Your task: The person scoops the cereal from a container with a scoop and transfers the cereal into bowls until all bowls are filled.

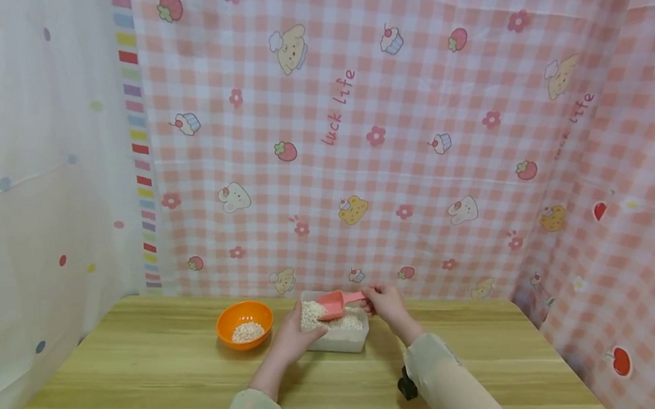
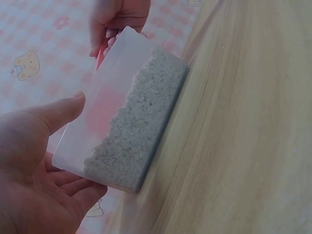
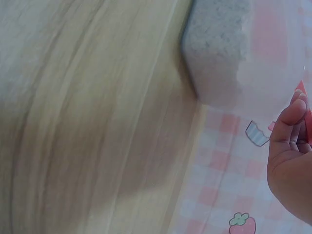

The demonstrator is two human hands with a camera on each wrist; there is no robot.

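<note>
Pink plastic makes up the scoop, whose pan sits inside the translucent tub, low over the pale flakes, its handle slanting up past the tub's right end. The right hand pinches the end of that handle, thumb and fingers closed together on it. The left hand holds the tub's left end with a wide, partly bent grasp, thumb along the near side and fingers around the end. The tub rests on the wooden table, near its back edge. Through the wall, in the left wrist view, the flakes stand higher toward the left hand and lower at the other end, and the scoop shows as a pink blur above them.

Just left of the tub and the left hand, an orange bowl stands upright with a small heap of similar flakes in its bottom. Behind the table hangs a pink checked cloth printed with strawberries, cupcakes and flowers. Both forearms wear pale sleeves.
</note>
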